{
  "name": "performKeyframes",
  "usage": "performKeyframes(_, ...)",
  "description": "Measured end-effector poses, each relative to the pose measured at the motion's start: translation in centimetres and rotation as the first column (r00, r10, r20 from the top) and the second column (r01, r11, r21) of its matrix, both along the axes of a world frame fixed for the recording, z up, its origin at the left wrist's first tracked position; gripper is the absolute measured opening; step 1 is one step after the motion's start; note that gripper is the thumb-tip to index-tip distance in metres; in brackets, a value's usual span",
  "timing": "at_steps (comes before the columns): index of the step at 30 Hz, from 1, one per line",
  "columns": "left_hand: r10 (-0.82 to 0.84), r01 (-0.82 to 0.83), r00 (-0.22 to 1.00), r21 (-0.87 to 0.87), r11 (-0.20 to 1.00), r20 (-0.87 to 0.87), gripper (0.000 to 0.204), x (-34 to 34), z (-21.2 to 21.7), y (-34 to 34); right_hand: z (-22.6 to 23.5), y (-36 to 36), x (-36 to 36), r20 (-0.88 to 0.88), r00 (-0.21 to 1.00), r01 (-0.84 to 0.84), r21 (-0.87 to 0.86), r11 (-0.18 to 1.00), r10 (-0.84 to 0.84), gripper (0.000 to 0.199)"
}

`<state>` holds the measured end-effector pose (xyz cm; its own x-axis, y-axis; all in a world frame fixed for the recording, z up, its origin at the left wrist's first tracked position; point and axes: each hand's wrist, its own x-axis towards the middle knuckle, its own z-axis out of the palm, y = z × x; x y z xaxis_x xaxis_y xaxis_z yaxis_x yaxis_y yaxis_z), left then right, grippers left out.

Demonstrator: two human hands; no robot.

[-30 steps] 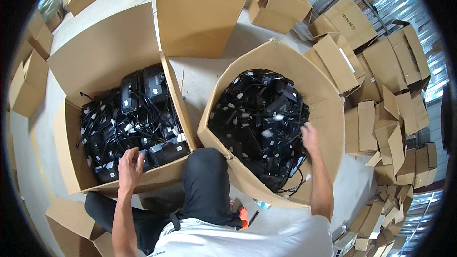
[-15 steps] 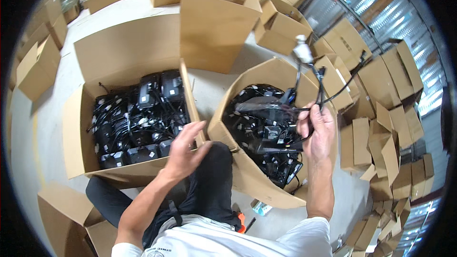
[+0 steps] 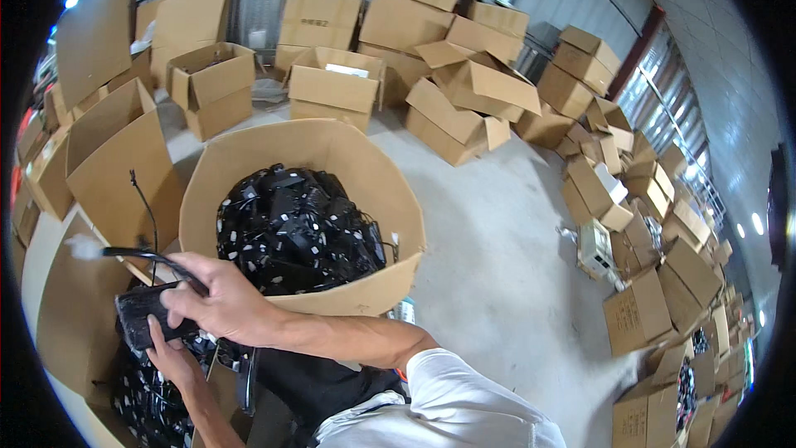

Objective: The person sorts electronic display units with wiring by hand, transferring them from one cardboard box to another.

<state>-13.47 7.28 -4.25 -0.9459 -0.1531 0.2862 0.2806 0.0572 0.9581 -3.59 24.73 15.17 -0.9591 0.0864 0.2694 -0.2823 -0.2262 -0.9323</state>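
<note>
A flat black box-shaped device with cables is held between my two hands, above the left carton. My left hand is closed on its lower edge, with the thumb laid against it. Over the top comes my right hand, fingers closed around a black cable and resting on the device. A blurred white plug sticks out at the cable's end. Below, the left carton holds many similar black devices and cables, partly hidden by my arms. Another heap of black devices fills the open carton beside it.
That second carton has tall, bent walls. An open tall carton stands at the left. More cartons line the back wall and pile up on the right. A pale appliance-like box sits on the grey floor.
My view has swung to the right. My right hand has moved from over the second carton to the left one, bringing cables. My left hand, empty before, now grips the black device.
</note>
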Motion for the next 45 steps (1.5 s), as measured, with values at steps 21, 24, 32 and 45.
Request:
performKeyframes(21, -0.672, 0.167, 0.712, 0.881, 0.443, 0.203, 0.070, 12.3, 9.8, 2.5, -5.9, -0.5, -2.6, -0.267, 0.956, 0.132, 0.009, 0.991, -0.125, 0.048)
performKeyframes(24, -0.706, 0.499, 0.701, 0.777, 0.384, -0.102, 0.072, 9.9, 8.1, -0.4, -7.3, 0.5, 0.8, -0.131, 0.988, 0.092, 0.127, 0.988, -0.075, 0.047)
performKeyframes(32, -0.403, 0.004, 0.866, 0.803, 0.596, 0.295, 0.070, 11.5, 5.3, 0.0, -14.2, -3.7, 1.9, 0.044, 0.984, 0.174, -0.061, 0.983, -0.172, 0.053)
performKeyframes(45, -0.369, -0.007, 0.887, 0.809, 0.588, 0.277, 0.066, 10.7, 4.5, -6.5, -14.3, -7.4, -3.9, 0.176, 0.940, -0.205, -0.395, 0.895, 0.293, 0.072)
